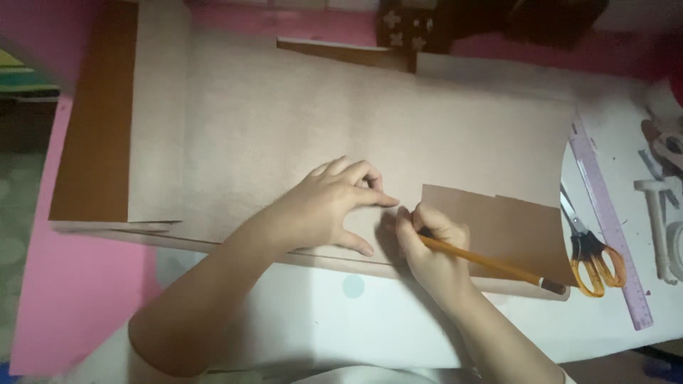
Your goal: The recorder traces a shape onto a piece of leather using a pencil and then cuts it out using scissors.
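Note:
A large beige sheet lies spread over the table, with a smaller brown card piece on its lower right part. My left hand rests on the sheet with fingers arched and fingertips pressing down beside the card's left edge. My right hand grips an orange pencil, its tip hidden under the fingers at the card's left edge and its dark end pointing right.
Orange-handled scissors and a purple ruler lie to the right on the white table. A brown sheet lies at the left. White tools sit at the far right edge, and pink surface shows at the left.

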